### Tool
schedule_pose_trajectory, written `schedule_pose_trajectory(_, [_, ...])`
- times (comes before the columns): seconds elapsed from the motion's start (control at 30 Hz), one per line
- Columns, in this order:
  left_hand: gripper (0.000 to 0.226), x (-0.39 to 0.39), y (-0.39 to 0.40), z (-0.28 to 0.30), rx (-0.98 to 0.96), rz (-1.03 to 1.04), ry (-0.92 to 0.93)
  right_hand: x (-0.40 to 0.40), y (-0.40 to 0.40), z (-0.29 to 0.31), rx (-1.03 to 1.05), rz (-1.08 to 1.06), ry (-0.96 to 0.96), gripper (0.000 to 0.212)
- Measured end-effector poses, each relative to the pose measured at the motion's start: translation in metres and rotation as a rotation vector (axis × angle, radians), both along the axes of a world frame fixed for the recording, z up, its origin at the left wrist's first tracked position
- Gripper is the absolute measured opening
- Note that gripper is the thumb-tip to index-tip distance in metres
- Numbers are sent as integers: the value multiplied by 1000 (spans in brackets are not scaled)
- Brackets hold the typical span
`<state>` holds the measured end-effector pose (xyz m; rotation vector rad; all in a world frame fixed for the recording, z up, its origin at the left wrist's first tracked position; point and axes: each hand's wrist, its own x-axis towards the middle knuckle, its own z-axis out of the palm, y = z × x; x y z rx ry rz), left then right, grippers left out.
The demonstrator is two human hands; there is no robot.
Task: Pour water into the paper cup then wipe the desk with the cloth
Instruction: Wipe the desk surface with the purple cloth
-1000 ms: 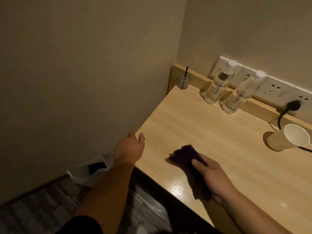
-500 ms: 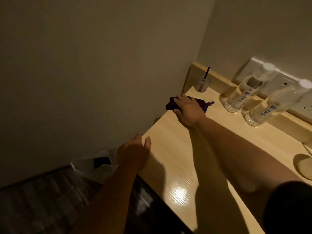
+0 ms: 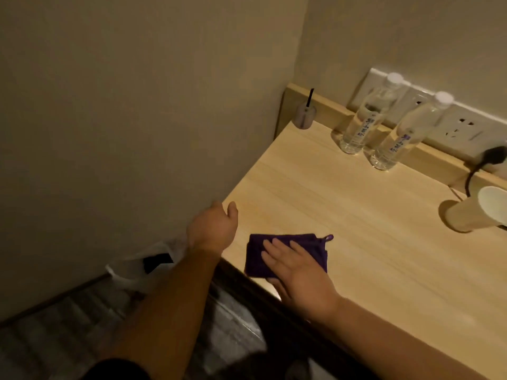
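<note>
Cloth (image 3: 285, 253) back from far corner to near counter (image 3: 356, 215) edge under flat right hand (image 3: 299, 267); left hand (image 3: 214, 226) apparently empty, half-open; wiping underway.

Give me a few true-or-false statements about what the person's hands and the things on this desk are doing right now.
1. The right hand lies flat on the purple cloth. True.
2. The cloth sits in the far corner beside the bottles. False: it is near the front edge of the desk, apart from them.
3. The left hand holds a water bottle. False: it is empty, at the desk's left edge.
4. Two capped water bottles stand upright by the back ledge. True.
5. The paper cup is knocked over. False: it stands upright at the right of the desk.
</note>
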<state>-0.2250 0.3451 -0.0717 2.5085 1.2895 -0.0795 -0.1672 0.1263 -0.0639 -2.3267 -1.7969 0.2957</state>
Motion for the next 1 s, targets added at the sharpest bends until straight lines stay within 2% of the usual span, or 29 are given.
schedule_pose_trajectory(0.1, [61,2,1,2,4,-4,15,-46,-32,2,-61,-67,67,48])
schedule_pose_trajectory(0.17, [61,2,1,4,-3,-6,9,-68,-44,9,-12,-163,237,46])
schedule_pose_trajectory(0.23, [61,1,0,2,3,-7,-3,-80,-51,29,98,-341,571,49])
schedule_pose_trajectory(0.37, [62,2,0,2,2,-5,6,-59,-61,64,309,-723,1259,39])
schedule_pose_trajectory(0.43, [62,2,1,1,-4,-1,9,-27,-56,76,445,-878,1436,47])
schedule_pose_trajectory(0.47, [61,2,1,1,-5,3,9,-6,-51,82,521,-923,1473,44])
schedule_pose_trajectory(0.5, [61,2,2,0,-4,7,11,19,-44,89,581,-950,1445,39])
schedule_pose_trajectory(0.57, [61,2,2,-3,11,13,12,79,-26,98,604,-908,1199,29])
schedule_pose_trajectory(0.63, [60,1,2,-5,32,13,0,140,-4,98,552,-792,808,23])
schedule_pose_trajectory(0.7, [60,1,2,-8,43,13,-21,193,18,88,429,-643,344,33])
schedule_pose_trajectory(0.77, [60,2,3,-10,38,24,1,230,37,62,264,-502,63,44])
schedule_pose_trajectory(0.87, [64,5,6,-12,5,60,68,248,51,12,-31,-355,-74,50])
schedule_pose_trajectory(1.0, [62,7,9,-13,15,56,91,247,49,-9,-72,-326,-98,52])
